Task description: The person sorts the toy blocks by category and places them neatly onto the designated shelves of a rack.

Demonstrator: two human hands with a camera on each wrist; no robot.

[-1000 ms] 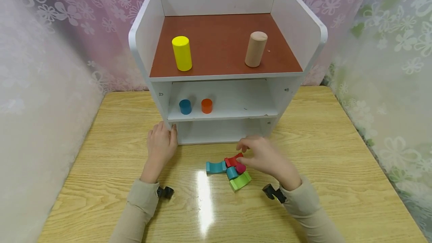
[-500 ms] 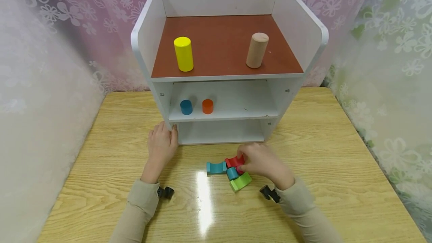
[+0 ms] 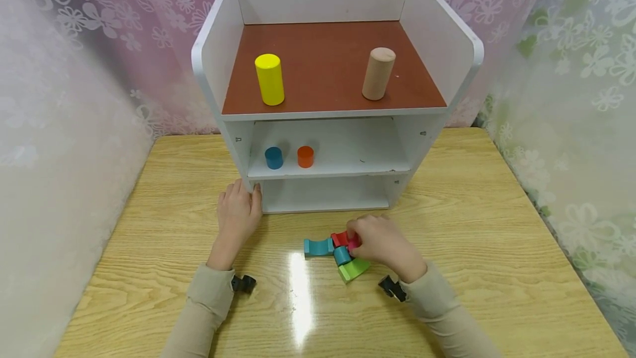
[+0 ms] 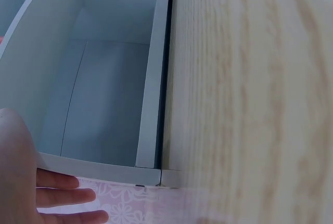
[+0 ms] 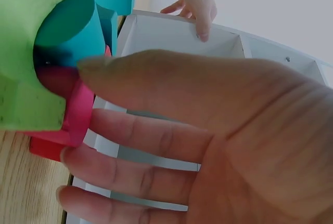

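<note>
At the lower left of the white toy shelf, my left hand (image 3: 238, 210) grips the side panel (image 4: 99, 169), thumb at the front edge and fingers outside. My right hand (image 3: 386, 243) pinches a pink cylinder block (image 5: 80, 112) between thumb and index finger, the other fingers spread beside it. That block sits in a cluster on the table. Around it lie a red arch block (image 3: 340, 238), partly hidden by my fingers, a teal cylinder block (image 3: 342, 256), a green arch block (image 3: 354, 270) and a teal arch block (image 3: 318, 247).
The white shelf (image 3: 439, 15) stands at the table's back. A yellow cylinder (image 3: 270, 80) and a plain wooden cylinder (image 3: 379, 74) stand on its brown top. Its middle level bears a blue cylinder (image 3: 274, 158) and an orange one (image 3: 305, 157). Curtains hang behind the table (image 3: 164, 192).
My right hand has come down and slightly left onto the pink cylinder block, its thumb and index finger closing on it. My left hand stays at the shelf's side.
</note>
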